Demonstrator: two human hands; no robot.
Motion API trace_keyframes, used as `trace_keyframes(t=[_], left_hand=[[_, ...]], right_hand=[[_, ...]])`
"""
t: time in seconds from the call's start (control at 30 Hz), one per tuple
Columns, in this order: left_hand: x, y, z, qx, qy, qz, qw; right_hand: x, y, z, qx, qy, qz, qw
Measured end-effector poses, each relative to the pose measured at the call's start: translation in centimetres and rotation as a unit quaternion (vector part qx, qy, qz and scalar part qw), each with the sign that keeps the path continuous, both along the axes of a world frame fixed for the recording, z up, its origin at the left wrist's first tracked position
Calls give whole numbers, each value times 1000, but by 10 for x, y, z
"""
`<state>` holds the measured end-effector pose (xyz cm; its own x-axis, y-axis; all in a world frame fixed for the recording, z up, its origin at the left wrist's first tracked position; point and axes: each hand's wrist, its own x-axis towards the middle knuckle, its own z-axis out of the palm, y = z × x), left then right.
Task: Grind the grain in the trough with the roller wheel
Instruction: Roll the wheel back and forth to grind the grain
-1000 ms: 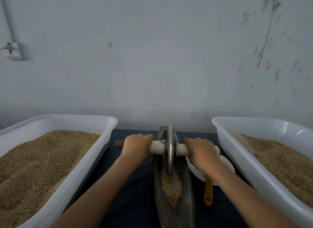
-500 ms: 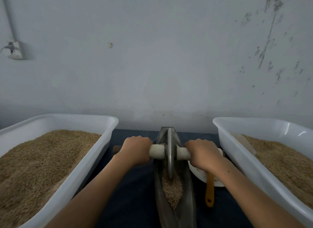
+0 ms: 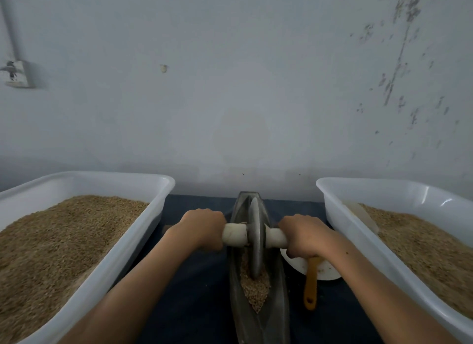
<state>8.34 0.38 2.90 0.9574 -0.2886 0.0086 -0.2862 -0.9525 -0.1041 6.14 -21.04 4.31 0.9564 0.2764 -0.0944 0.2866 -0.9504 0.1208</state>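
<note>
A narrow boat-shaped metal trough [image 3: 275, 300] runs away from me on the dark cloth, with brown grain [image 3: 256, 290] heaped in its middle. A grey metal roller wheel [image 3: 256, 238] stands upright in the trough, its lower edge in the grain. A pale axle handle [image 3: 234, 235] sticks out on both sides of the wheel. My left hand [image 3: 201, 228] grips the left end and my right hand [image 3: 305, 235] grips the right end, knuckles up.
Two white plastic tubs of brown grain flank the trough, one at the left [image 3: 143, 231] and one at the right [image 3: 345, 228]. A white plate [image 3: 326, 270] and an orange-handled tool [image 3: 311, 285] lie right of the trough. A wall stands close behind.
Both hands and the wheel have drawn slightly back toward me along the trough, away from its far end.
</note>
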Motion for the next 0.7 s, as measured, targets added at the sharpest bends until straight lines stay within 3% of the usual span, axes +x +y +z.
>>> trace_keyframes(t=[0.17,0.4,0.57,0.7], left_hand=[[3,2,-1,-23,1,3,1000],[7,0,-14,-58,-186,0,981],[7,3,-8,-35,-100,-14,994],[3,2,0,-17,8,-21,1000]], right_hand=[[5,3,-4,-4,-56,2,998],[10,7,-19,49,-202,-24,978],[8,7,-9,10,-132,-8,991],[0,1,0,-5,-10,3,1000]])
